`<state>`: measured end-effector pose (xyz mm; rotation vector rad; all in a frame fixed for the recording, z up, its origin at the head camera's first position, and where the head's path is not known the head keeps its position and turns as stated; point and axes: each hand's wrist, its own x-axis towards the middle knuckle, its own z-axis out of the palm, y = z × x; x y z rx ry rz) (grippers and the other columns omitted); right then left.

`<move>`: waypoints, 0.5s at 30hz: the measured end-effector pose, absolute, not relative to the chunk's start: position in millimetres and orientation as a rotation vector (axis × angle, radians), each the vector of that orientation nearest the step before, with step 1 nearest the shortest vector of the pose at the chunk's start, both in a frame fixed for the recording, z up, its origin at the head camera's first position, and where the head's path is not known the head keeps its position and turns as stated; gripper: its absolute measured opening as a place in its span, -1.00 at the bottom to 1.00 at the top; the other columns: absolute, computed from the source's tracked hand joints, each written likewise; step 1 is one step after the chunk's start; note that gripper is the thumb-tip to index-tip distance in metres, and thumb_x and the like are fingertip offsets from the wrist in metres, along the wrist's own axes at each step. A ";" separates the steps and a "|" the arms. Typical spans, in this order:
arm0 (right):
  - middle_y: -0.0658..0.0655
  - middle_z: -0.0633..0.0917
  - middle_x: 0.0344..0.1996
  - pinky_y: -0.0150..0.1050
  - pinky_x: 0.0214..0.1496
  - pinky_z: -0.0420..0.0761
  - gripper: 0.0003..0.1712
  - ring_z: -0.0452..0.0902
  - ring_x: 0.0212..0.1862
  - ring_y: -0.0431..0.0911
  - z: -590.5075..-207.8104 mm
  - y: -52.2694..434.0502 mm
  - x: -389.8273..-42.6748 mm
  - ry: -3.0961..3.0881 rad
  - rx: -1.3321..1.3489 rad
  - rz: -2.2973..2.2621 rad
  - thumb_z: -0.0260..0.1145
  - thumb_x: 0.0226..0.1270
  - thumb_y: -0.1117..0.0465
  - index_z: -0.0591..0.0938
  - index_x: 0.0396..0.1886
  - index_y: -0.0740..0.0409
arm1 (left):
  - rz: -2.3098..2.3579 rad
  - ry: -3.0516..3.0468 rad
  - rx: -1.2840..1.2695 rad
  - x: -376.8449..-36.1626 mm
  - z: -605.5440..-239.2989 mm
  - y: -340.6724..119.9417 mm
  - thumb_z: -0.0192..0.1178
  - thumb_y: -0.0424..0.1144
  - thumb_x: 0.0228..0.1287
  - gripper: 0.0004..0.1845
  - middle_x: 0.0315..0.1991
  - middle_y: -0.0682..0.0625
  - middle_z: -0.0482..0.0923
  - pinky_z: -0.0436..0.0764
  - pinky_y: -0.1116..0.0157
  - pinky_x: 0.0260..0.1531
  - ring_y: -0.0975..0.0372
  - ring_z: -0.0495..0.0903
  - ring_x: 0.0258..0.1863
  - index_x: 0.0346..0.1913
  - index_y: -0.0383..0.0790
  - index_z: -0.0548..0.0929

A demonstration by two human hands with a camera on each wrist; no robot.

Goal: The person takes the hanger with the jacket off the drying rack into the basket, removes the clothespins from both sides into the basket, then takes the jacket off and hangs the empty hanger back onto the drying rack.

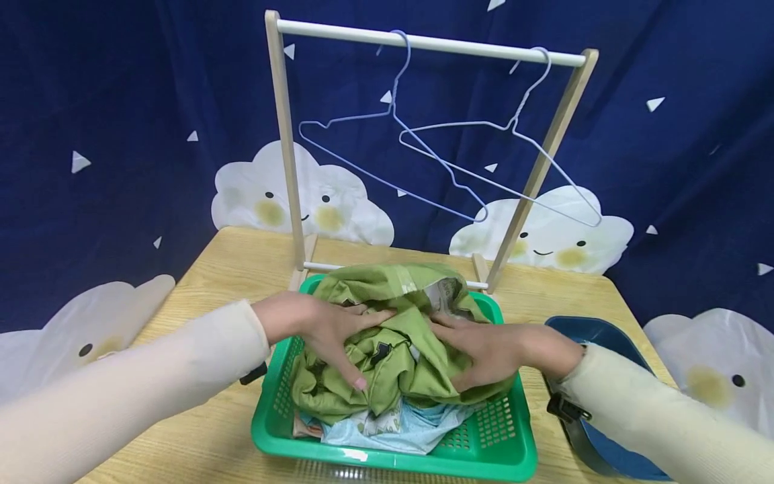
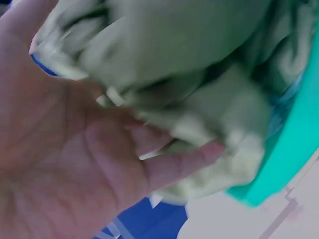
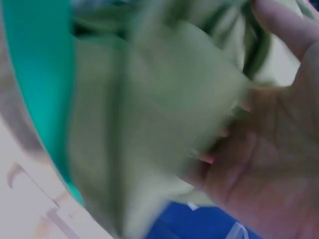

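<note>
A crumpled green garment [image 1: 411,289] tops a pile of clothes in a green plastic basket [image 1: 387,464] on the wooden table. My left hand [image 1: 329,329] lies on its left side, fingers and thumb spread flat over the cloth. My right hand [image 1: 490,346] is on its right side, its thumb tucked under a fold. In the blurred left wrist view my left hand [image 2: 75,164] has the green garment [image 2: 189,50] against the palm, with the basket [image 2: 289,154] at the right. In the right wrist view, the fingers of my right hand [image 3: 269,164] curl into the green garment [image 3: 164,89].
A light blue printed cloth [image 1: 411,427] lies under the green one. Behind the basket stands a wooden rack [image 1: 284,148] carrying a lilac wire hanger [image 1: 393,114] and a white wire hanger [image 1: 514,124]. A dark blue tub [image 1: 598,333] sits at the table's right edge.
</note>
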<state>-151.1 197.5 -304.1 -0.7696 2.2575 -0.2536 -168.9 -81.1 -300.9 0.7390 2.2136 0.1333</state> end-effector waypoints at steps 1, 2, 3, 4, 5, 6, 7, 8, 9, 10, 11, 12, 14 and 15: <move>0.23 -0.09 0.65 0.31 0.56 0.07 0.09 -0.20 0.65 0.23 -295.4 200.4 -150.1 2.260 -0.756 -0.261 0.30 0.38 -0.21 -0.07 0.67 0.01 | 0.165 2.207 0.761 -169.8 -293.5 -83.5 0.31 0.38 0.15 0.17 0.67 -0.05 -0.19 0.04 -0.12 0.56 0.00 -0.07 0.64 0.62 0.37 -0.26; 0.21 -0.05 0.65 0.32 0.55 0.09 0.07 -0.16 0.65 0.23 -287.2 203.1 -149.8 2.265 -0.754 -0.279 0.31 0.38 -0.22 -0.03 0.66 -0.01 | 0.195 2.207 0.787 -171.1 -286.3 -85.8 0.30 0.35 0.19 0.13 0.67 -0.04 -0.15 0.05 -0.10 0.56 0.01 -0.04 0.64 0.63 0.35 -0.22; 0.19 0.02 0.64 0.32 0.53 0.13 0.04 -0.10 0.64 0.22 -279.5 205.9 -150.1 2.280 -0.762 -0.294 0.30 0.38 -0.22 0.02 0.66 -0.03 | 0.232 2.212 0.818 -173.1 -279.3 -88.2 0.28 0.32 0.24 0.08 0.65 -0.07 -0.03 0.11 -0.08 0.55 0.01 0.04 0.62 0.64 0.28 -0.16; 0.17 0.10 0.62 0.31 0.51 0.18 0.00 -0.02 0.62 0.21 -272.7 208.5 -151.2 2.302 -0.766 -0.323 0.31 0.38 -0.22 0.08 0.64 -0.02 | 0.277 2.229 0.855 -176.0 -273.6 -90.1 0.26 0.27 0.29 0.01 0.60 -0.09 0.12 0.20 -0.06 0.52 0.02 0.17 0.57 0.64 0.19 -0.07; 0.16 0.20 0.59 0.29 0.48 0.26 -0.06 0.11 0.59 0.20 -266.8 210.9 -153.1 2.331 -0.780 -0.367 0.30 0.39 -0.21 0.16 0.61 -0.01 | 0.332 2.256 0.882 -179.3 -268.7 -91.3 0.24 0.23 0.35 -0.07 0.53 -0.11 0.29 0.30 -0.03 0.47 0.03 0.33 0.50 0.63 0.09 0.04; 0.16 0.31 0.53 0.24 0.44 0.35 -0.15 0.25 0.53 0.16 -261.8 212.9 -156.2 2.371 -0.789 -0.416 0.29 0.42 -0.19 0.26 0.57 0.01 | 0.384 2.302 0.911 -183.2 -264.8 -92.0 0.21 0.19 0.39 -0.15 0.45 -0.11 0.41 0.41 -0.01 0.40 0.04 0.47 0.39 0.60 0.00 0.14; 0.15 0.44 0.45 0.16 0.36 0.47 -0.25 0.42 0.43 0.11 -257.7 214.9 -160.2 2.415 -0.801 -0.476 0.28 0.44 -0.15 0.36 0.50 0.05 | 0.437 2.358 0.938 -187.7 -262.1 -92.1 0.18 0.16 0.43 -0.23 0.35 -0.12 0.52 0.49 0.01 0.32 0.05 0.56 0.29 0.56 -0.06 0.24; 0.15 0.55 0.34 0.06 0.23 0.58 -0.37 0.58 0.26 0.05 -255.1 216.5 -165.3 2.466 -0.816 -0.535 0.27 0.47 -0.10 0.47 0.39 0.11 | 0.491 2.418 0.956 -192.6 -260.8 -91.7 0.16 0.13 0.46 -0.29 0.28 -0.13 0.58 0.53 0.00 0.26 0.05 0.60 0.22 0.52 -0.12 0.30; 0.16 0.63 0.24 -0.03 0.09 0.65 -0.48 0.68 0.08 0.00 -253.5 217.8 -170.8 2.526 -0.819 -0.592 0.25 0.50 -0.05 0.55 0.29 0.15 | 0.545 2.477 0.971 -197.8 -260.9 -90.8 0.14 0.11 0.48 -0.33 0.24 -0.14 0.61 0.55 0.00 0.23 0.05 0.63 0.18 0.50 -0.16 0.33; 0.17 0.68 0.15 -0.11 -0.04 0.66 -0.57 0.71 -0.08 -0.05 -253.2 219.1 -176.8 2.582 -0.817 -0.654 0.24 0.53 0.01 0.61 0.18 0.19 | 0.585 2.532 0.969 -203.0 -262.4 -89.3 0.12 0.10 0.49 -0.33 0.27 -0.15 0.58 0.53 -0.01 0.26 0.04 0.60 0.22 0.50 -0.16 0.33; 0.17 0.72 0.06 -0.16 -0.15 0.65 -0.65 0.71 -0.19 -0.08 -253.9 220.2 -182.6 2.636 -0.816 -0.705 0.22 0.54 0.06 0.65 0.09 0.21 | 0.611 2.575 0.953 -207.8 -264.5 -87.5 0.09 0.12 0.50 -0.32 0.34 -0.15 0.52 0.48 -0.05 0.32 0.01 0.54 0.30 0.52 -0.13 0.29; 0.18 0.73 0.02 -0.20 -0.18 0.65 -0.69 0.71 -0.23 -0.09 -255.8 221.6 -188.6 2.688 -0.807 -0.741 0.21 0.55 0.09 0.67 0.05 0.21 | 0.620 2.609 0.937 -212.4 -267.3 -85.5 0.07 0.14 0.51 -0.29 0.44 -0.15 0.41 0.40 -0.09 0.38 -0.02 0.43 0.41 0.56 -0.09 0.22; 0.22 0.70 0.07 -0.15 -0.17 0.65 -0.69 0.70 -0.16 -0.01 -263.4 223.6 -199.1 2.769 -0.784 -0.776 0.18 0.57 0.11 0.65 0.09 0.21 | 0.612 2.611 0.899 -219.8 -275.1 -80.3 0.02 0.20 0.51 -0.21 0.58 -0.14 0.17 0.21 -0.13 0.50 -0.05 0.18 0.56 0.63 0.00 0.05; 0.23 0.66 0.16 -0.09 -0.07 0.66 -0.64 0.70 -0.06 0.03 -268.4 224.3 -203.6 2.789 -0.778 -0.780 0.17 0.58 0.09 0.61 0.18 0.19 | 0.609 2.581 0.894 -222.1 -279.2 -77.3 -0.01 0.23 0.51 -0.18 0.62 -0.12 0.06 0.13 -0.12 0.54 -0.04 0.09 0.60 0.64 0.04 -0.03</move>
